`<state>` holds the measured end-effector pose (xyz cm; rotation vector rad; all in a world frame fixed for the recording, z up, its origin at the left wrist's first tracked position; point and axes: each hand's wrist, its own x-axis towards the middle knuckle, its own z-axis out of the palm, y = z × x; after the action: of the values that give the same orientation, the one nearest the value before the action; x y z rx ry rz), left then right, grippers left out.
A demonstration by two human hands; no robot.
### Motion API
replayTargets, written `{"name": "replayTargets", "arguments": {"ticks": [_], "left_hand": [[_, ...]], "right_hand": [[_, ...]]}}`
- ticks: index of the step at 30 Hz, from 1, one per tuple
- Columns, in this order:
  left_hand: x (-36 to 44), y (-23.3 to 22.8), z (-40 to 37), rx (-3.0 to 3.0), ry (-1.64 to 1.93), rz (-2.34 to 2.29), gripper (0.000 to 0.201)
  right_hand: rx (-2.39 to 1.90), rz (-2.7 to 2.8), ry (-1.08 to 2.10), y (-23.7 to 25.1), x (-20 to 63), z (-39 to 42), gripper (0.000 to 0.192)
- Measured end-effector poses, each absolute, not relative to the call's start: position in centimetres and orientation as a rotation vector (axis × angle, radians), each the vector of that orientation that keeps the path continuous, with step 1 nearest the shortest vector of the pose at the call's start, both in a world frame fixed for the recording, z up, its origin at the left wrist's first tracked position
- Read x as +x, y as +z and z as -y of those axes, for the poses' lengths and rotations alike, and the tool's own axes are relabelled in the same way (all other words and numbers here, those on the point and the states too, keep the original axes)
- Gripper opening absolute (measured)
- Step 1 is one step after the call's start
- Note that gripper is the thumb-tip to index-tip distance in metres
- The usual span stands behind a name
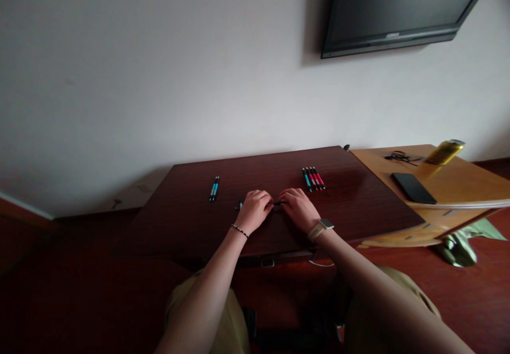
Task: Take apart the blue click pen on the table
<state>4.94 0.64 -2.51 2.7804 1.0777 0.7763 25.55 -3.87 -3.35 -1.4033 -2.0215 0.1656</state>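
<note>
Both of my hands rest on the dark wooden table (358, 205), closed around one thin pen (278, 203) that spans between them. My left hand (254, 210) grips its left part, where a blue end (239, 205) sticks out past the fingers. My right hand (298, 208), with a watch on its wrist, grips the pen's right part. Two blue pens (214, 188) lie side by side farther back on the left. A row of several pens (313, 178), one blue and the others red, lies at the back right.
A lighter wooden desk (462, 184) adjoins on the right, bearing a black phone (413, 188), a yellow can (445, 152) and a tangled black cable (400, 156). A dark screen (398, 9) hangs on the white wall. Green fabric (464, 242) lies on the floor at the right.
</note>
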Motion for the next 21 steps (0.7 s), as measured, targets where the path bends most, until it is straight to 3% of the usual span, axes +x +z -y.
{"name": "replayTargets", "arguments": {"ticks": [21], "left_hand": [[3.3, -0.7, 0.5, 2.712, 0.878, -1.057, 0.009]], "right_hand": [[-1.453, 2.077, 0.133, -4.0, 28.2, 4.5, 0.009]]}}
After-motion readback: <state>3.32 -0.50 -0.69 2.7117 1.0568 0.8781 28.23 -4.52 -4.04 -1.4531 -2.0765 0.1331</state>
